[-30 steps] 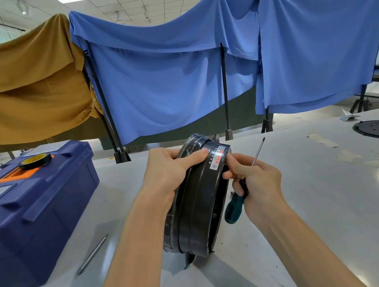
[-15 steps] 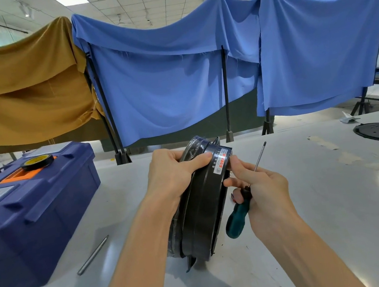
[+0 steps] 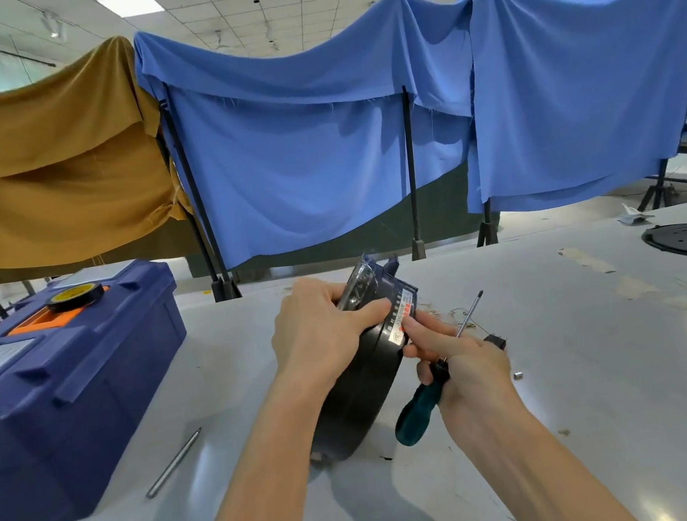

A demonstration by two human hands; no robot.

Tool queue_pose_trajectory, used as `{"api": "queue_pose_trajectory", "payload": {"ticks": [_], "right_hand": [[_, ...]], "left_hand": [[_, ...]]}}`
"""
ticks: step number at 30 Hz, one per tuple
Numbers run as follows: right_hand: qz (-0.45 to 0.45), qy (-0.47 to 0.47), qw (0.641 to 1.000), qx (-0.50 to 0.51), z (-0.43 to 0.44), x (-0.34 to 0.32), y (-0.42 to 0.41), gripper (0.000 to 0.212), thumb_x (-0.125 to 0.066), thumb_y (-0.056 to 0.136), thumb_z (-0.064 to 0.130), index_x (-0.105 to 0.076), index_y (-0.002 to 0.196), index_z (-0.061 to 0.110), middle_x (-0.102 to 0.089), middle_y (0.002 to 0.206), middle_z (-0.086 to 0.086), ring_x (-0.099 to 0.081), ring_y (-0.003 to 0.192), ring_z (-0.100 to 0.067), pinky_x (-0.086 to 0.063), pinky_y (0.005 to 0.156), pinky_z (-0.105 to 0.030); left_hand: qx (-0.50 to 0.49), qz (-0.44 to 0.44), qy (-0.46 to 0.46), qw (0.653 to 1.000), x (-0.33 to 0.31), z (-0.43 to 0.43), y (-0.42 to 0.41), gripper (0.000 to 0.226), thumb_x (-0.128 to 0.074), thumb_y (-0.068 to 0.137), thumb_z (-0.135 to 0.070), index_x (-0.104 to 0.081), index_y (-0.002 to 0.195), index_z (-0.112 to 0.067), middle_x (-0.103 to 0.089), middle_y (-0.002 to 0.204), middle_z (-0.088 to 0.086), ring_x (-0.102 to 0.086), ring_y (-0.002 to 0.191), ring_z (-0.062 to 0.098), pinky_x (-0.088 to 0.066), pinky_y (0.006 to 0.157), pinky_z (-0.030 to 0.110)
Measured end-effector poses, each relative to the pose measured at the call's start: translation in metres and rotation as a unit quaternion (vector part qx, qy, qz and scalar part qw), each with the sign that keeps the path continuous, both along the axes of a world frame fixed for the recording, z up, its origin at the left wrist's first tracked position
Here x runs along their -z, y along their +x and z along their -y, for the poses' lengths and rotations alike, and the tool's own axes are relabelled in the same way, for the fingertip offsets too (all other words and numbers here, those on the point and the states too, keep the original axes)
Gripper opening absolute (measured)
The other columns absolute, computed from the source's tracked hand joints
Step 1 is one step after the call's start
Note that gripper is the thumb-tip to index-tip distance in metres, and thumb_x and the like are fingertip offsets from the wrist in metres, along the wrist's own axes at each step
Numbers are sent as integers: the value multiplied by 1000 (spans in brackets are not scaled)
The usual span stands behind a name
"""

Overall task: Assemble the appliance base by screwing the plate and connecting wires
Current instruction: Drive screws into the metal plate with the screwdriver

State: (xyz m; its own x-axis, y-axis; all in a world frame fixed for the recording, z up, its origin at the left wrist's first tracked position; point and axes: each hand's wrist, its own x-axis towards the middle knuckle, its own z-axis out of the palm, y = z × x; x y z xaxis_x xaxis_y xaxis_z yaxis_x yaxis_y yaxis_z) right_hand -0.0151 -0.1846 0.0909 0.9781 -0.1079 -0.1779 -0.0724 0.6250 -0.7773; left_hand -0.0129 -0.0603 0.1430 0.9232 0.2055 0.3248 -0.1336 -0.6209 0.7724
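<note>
Fingers (image 3: 325, 296) of the left hand (image 3: 316, 330) curl over the appliance base (image 3: 360, 394), tilted further now; right hand (image 3: 467, 368) grips the screwdriver (image 3: 416, 413), hiding part of its shaft.

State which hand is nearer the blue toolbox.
Left. The left hand grips the appliance base right of the toolbox; the right hand, holding the screwdriver, is farther right.

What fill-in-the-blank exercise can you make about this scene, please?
1. The left hand grips the base at its ____.
2. The right hand holds a ____ with a teal handle.
3. The tape roll lies on the ____ toolbox.
Missing words: top; screwdriver; blue.
</note>
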Motion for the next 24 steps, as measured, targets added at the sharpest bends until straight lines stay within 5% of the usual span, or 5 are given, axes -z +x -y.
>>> {"api": "queue_pose_trajectory", "payload": {"ticks": [5, 11, 16, 21, 24], "right_hand": [[-59, 10, 998, -37, 2, 13, 3, 16, -73, 77, -6, -71, 92, 0, -73, 68, -6, -64, 48, -10, -36, 39, -19], [-115, 65, 984, -117, 16, 29, 1, 11, -55, 92, -3, -65, 96, 0, -69, 73, -9, -67, 50, -11, -31, 33, -17], [-175, 86, 971, -141, 27, 42, -2, 9, -63, 88, 6, -64, 88, -3, -52, 58, -6, -52, 38, -12, -32, 33, -20], [-209, 142, 948, -195, 36, 54, 0, 5, -52, 95, 8, -49, 92, 9, -36, 42, 1, -37, 26, -10, -21, 27, -15], [-230, 189, 929, -221, 37, 63, -3, 32, -45, 99, 8, -43, 67, 12, -29, 38, 2, -31, 22, -10, -15, 25, -14]], "left_hand": [[-30, 0, 119, 992, 13, 6, 3, 28, -72, 80, -51, -73, 75, -24, -66, 65, -5, -61, 67, 16, -44, 57, 30], [-37, -3, 219, 975, 41, 13, 5, 42, -67, 81, -54, -52, 55, -25, -55, 58, -9, -55, 65, 17, -37, 55, 30], [-15, -13, 297, 955, 58, 17, 4, 35, -60, 85, -59, -55, 67, -30, -49, 61, -9, -50, 69, 17, -28, 52, 28], [4, -37, 333, 942, 81, 21, -3, 35, -57, 87, -58, -67, 112, -36, -61, 89, -8, -56, 89, 20, -29, 66, 30], [16, -52, 357, 933, 96, 22, -9, 44, -54, 88, -59, -53, 130, -47, -65, 113, -5, -57, 108, 24, -29, 71, 31]]}}
